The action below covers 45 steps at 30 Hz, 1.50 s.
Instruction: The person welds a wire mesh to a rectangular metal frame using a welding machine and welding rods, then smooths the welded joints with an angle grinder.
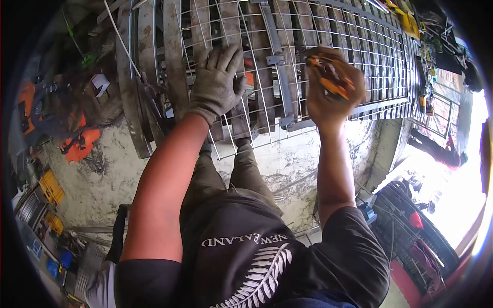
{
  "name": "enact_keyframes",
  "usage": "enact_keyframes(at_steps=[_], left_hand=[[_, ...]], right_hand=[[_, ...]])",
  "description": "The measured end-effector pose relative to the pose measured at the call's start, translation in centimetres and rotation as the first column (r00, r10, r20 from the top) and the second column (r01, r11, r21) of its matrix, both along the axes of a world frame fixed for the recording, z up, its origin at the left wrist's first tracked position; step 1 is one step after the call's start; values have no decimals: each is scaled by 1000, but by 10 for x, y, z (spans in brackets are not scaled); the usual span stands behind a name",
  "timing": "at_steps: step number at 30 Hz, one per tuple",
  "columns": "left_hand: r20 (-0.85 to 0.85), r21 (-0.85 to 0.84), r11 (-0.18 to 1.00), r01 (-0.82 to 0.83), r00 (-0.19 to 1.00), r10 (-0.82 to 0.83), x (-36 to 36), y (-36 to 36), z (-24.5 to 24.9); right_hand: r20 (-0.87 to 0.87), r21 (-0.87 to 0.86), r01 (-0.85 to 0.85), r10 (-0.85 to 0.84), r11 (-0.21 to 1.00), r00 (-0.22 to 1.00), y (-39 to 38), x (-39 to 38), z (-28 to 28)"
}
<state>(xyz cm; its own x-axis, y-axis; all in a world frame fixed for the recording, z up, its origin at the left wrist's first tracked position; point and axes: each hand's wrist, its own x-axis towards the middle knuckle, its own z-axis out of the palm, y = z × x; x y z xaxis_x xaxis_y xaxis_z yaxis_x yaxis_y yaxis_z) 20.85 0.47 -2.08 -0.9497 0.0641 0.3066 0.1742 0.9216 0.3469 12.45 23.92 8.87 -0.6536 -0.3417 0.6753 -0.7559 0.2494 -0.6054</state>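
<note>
My left hand (pixel 218 82), in a grey-brown work glove, lies palm down on a welded wire mesh panel (pixel 262 84), its fingers stretched out. My bare right hand (pixel 328 110) is closed around an orange-and-black hand tool (pixel 334 82), held above the mesh right of a flat metal bar (pixel 282 84). Blur and the fingers hide what kind of tool it is. The mesh rests on a slatted bench (pixel 177 77) of worn planks or bars. Part of a small red-orange object (pixel 249 78) shows through the mesh beside my left hand.
Orange equipment (pixel 82 143) stands on the floor at left, near yellow containers (pixel 51 187). A dark slatted rack or trailer bed (pixel 416 231) is at lower right. Another person (pixel 436 149) is near the bright opening. Tools (pixel 411 23) lie beyond the bench's far right end.
</note>
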Motion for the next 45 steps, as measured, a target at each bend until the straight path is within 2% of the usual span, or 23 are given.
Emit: enact_keyframes(at_steps=[2,5,7,8,10,12,14,16,19,20,23,24,25,28,30,31,33,35,36,38,39,40,45], left_hand=[[10,-30,999,-14,1000,14,-1,0,-1],[-30,-2,1000,-5,1000,5,-1,-1,-4],[-1,-9,1000,-10,1000,10,-1,-1,-6],[-9,-14,1000,-20,1000,20,-2,-2,-9],[-26,-19,1000,-19,1000,18,0,0,-10],[-37,-41,999,-18,999,17,-7,-4,-6],[-9,-43,999,-10,1000,9,-1,-2,-7],[-23,-43,999,-8,1000,7,1,-1,-10],[-42,-52,998,-18,999,16,-2,-2,-9],[-32,-52,999,-17,999,16,-2,-1,-9],[-35,-48,999,-7,999,5,-2,1,-10],[-37,-47,999,-9,999,7,-2,0,-11],[-27,-44,999,-7,1000,6,3,1,-12],[-35,-39,999,-11,999,9,0,1,-11],[-55,-27,1000,-14,998,12,-1,1,-6],[-64,-38,999,-21,998,19,-7,-1,-6],[-42,-49,999,-18,999,16,-1,1,-9],[-54,-44,999,-16,998,14,-3,0,-13],[-60,-40,999,-10,998,8,-2,1,-12],[-66,-44,999,-16,998,13,-8,-1,-11],[-52,-42,999,-11,999,9,-3,1,-12],[-54,-45,999,-11,998,9,-2,1,-14],[-46,-90,996,-24,999,20,-3,1,-12]], right_hand=[[-57,-50,50,-53,997,997,-11,5,-11],[38,353,198,-225,915,974,-7,17,0],[36,-4,129,-129,992,991,-24,15,1],[6,-223,77,-77,972,997,-33,14,-3],[96,245,213,-243,946,965,-24,27,-16],[57,293,301,-331,908,942,-20,24,-9],[-41,84,266,-263,960,964,-25,25,2],[-113,-31,157,-160,987,981,-21,26,10],[-150,-149,148,-170,978,974,-28,43,7],[0,13,220,-220,976,976,-19,49,-2],[81,243,352,-381,904,921,-14,53,-20],[-1,189,360,-367,913,930,-16,52,-10],[-32,-30,307,-307,951,951,-24,53,-6],[-30,193,275,-274,942,961,-15,51,-14],[-7,190,373,-379,908,925,-20,51,-21],[24,202,341,-353,918,935,-16,48,-11],[-53,-104,286,-292,953,955,-27,44,-13],[23,-44,279,-278,959,960,-19,48,-22],[-59,145,340,-335,929,940,-23,47,-29],[247,136,364,-387,922,888,-11,51,-23],[-37,128,381,-379,916,925,-13,47,-16],[19,-116,266,-266,957,964,-19,44,-17],[91,237,334,-363,913,927,-12,48,-18]])
